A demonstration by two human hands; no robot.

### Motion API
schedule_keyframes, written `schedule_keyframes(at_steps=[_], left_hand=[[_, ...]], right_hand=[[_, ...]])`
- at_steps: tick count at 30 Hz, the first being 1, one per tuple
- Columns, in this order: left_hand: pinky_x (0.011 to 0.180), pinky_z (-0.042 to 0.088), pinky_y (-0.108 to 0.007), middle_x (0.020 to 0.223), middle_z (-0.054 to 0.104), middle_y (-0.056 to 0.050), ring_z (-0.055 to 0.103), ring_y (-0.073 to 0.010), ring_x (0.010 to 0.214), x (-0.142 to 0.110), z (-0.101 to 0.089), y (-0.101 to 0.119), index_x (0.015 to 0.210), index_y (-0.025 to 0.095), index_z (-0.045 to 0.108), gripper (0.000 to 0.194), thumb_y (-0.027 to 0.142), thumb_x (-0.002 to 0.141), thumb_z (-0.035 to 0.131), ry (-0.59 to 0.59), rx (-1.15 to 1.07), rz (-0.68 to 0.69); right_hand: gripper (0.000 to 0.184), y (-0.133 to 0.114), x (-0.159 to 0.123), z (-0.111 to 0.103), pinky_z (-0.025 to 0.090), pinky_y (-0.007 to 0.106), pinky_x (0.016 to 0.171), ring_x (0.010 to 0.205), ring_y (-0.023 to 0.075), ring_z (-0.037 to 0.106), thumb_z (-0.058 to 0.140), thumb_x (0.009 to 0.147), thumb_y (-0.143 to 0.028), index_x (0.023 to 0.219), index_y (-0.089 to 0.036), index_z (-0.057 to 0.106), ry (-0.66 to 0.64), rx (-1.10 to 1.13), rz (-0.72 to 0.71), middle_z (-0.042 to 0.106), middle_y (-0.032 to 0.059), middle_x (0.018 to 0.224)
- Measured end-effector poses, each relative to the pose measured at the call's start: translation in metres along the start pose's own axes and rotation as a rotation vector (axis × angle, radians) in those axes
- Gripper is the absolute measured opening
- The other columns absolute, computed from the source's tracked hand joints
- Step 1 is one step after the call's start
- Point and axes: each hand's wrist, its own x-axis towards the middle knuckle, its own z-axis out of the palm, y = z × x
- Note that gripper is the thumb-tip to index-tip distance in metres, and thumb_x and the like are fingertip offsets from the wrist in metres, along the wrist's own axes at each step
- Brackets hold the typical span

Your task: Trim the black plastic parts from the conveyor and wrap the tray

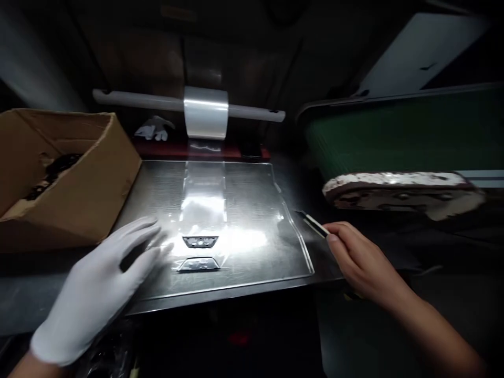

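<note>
My left hand (102, 281), in a white glove, hovers over the left part of a clear-topped metal work plate (252, 191). Its fingers are stretched out and apart, smeared a little at the tips, with nothing between them. To the right of the plate, my bare right hand (356, 257) is closed round a slim utility knife (315, 226) with a pale and dark handle, its tip pointing up and left. Between the hands lie two small trapezoid parts, a dark one (200, 241) and a shiny one (199, 264) just below it. Clear film (205, 184) runs down the plate towards them.
A roll of clear film (206, 113) hangs on a white bar (137, 100) behind the plate. An open cardboard box (82, 194) with dark parts stands at left. A crumpled white glove (153, 128) lies behind. A green conveyor belt (409, 136) juts in at right.
</note>
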Motion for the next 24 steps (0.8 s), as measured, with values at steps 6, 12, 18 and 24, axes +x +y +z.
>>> schedule_keyframes(at_steps=[6, 12, 18, 24], left_hand=[[0.121, 0.043, -0.047, 0.154, 0.058, -0.004, 0.045, -0.0295, 0.150, 0.020, 0.012, 0.004, 0.133, 0.029, 0.066, 0.041, 0.049, 0.097, 0.065, -0.130, 0.012, 0.147], [0.124, 0.039, -0.044, 0.155, 0.056, -0.003, 0.045, -0.0251, 0.148, 0.020, 0.014, 0.005, 0.124, 0.030, 0.068, 0.028, 0.039, 0.097, 0.065, -0.195, -0.021, 0.171], [0.124, 0.036, -0.042, 0.153, 0.056, -0.001, 0.043, -0.0227, 0.147, 0.024, 0.015, 0.007, 0.103, 0.028, 0.071, 0.012, 0.037, 0.096, 0.066, -0.225, -0.010, 0.174], [0.123, 0.038, -0.046, 0.152, 0.056, -0.001, 0.043, -0.0244, 0.147, 0.025, 0.018, 0.007, 0.099, 0.030, 0.074, 0.012, 0.036, 0.096, 0.064, -0.266, 0.036, 0.180]], right_hand=[[0.027, -0.129, 0.041, 0.030, 0.056, 0.034, 0.078, 0.092, 0.0198, 0.068, 0.043, 0.111, -0.031, 0.126, -0.024, 0.064, -0.344, 0.111, -0.496, 0.066, 0.0064, 0.114], [0.031, -0.178, 0.069, 0.058, 0.053, 0.033, 0.064, 0.079, 0.0183, 0.067, 0.042, 0.112, -0.031, 0.129, -0.023, 0.066, -0.416, 0.019, -0.652, 0.067, 0.0058, 0.109], [0.031, -0.172, 0.074, 0.062, 0.056, 0.028, 0.068, 0.083, 0.0159, 0.068, 0.044, 0.111, -0.027, 0.132, -0.024, 0.066, -0.443, 0.056, -0.659, 0.069, 0.0064, 0.113], [0.033, -0.166, 0.077, 0.060, 0.055, 0.027, 0.066, 0.079, 0.0153, 0.068, 0.045, 0.111, -0.029, 0.135, -0.024, 0.068, -0.471, 0.034, -0.651, 0.071, 0.0067, 0.111]])
